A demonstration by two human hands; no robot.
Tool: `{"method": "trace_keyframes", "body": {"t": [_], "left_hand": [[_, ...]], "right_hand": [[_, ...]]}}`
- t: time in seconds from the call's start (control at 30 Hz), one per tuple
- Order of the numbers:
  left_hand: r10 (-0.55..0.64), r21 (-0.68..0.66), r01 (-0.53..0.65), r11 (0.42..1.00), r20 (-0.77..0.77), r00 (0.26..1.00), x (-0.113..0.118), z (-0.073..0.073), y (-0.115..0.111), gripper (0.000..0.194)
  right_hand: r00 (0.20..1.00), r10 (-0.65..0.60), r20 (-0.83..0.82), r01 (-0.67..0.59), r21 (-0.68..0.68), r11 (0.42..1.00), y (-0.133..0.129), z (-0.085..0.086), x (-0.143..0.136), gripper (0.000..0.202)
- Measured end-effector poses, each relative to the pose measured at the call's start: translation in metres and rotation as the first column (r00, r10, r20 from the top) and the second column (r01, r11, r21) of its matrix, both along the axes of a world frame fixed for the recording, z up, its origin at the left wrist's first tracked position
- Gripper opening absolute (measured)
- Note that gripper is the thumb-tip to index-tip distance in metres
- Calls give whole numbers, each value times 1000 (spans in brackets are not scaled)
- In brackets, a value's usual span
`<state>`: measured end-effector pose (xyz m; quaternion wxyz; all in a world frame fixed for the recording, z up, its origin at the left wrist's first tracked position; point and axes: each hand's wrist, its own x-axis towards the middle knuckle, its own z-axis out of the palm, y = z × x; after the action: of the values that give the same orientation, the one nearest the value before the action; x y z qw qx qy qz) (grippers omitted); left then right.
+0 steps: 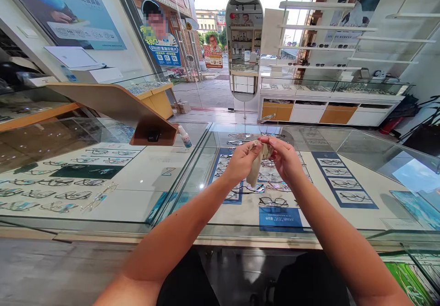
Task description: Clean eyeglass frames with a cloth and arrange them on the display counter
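Both hands are raised close together above a glass display counter (192, 196). My left hand (240, 161) is closed on a beige cloth (253, 171) that hangs down between the hands. My right hand (284, 157) is closed at the cloth's other side, with its thumb and fingers pinched by a thin frame that looks like eyeglasses; its details are partly hidden by the fingers and cloth. Under the glass below the hands lie rows of eyeglasses, among them a dark-rimmed pair (273, 201) above a blue card (280, 219).
A small white spray bottle (184, 136) stands on the counter to the left, beside a brown wooden stand (120, 109). An oval mirror (244, 45) rises behind the counter. Farther back is a white cabinet (309, 111) below wall shelves.
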<state>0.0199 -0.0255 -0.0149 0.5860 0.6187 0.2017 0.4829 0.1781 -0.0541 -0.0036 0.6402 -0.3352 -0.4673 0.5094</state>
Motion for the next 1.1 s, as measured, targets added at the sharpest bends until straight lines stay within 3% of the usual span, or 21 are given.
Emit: {"method": "trace_keyframes", "body": {"t": [0.23, 0.37, 0.57, 0.93, 1.0, 1.1], "left_hand": [[-76, -23, 75, 997, -27, 997, -2, 1, 0, 54], [-22, -43, 21, 999, -21, 1000, -6, 7, 1, 54], [67, -59, -64, 996, 54, 996, -9, 13, 7, 54], [66, 4, -66, 998, -95, 993, -11, 11, 7, 58], [86, 28, -83, 996, -119, 989, -11, 10, 7, 58], [121, 77, -110, 991, -153, 981, -11, 10, 7, 57]], "right_hand": [[1000, -19, 2, 19, -21, 1000, 1, 1, -1, 33], [998, -70, -5, 70, 39, 997, 6, -4, 3, 29], [972, -170, 160, 150, 129, 980, 10, -9, 6, 33], [906, -318, 278, 236, 293, 927, 13, -12, 14, 29], [870, -364, 333, 251, 337, 908, 11, -12, 12, 29], [736, -524, 428, 298, 490, 819, 6, -10, 7, 30]]}}
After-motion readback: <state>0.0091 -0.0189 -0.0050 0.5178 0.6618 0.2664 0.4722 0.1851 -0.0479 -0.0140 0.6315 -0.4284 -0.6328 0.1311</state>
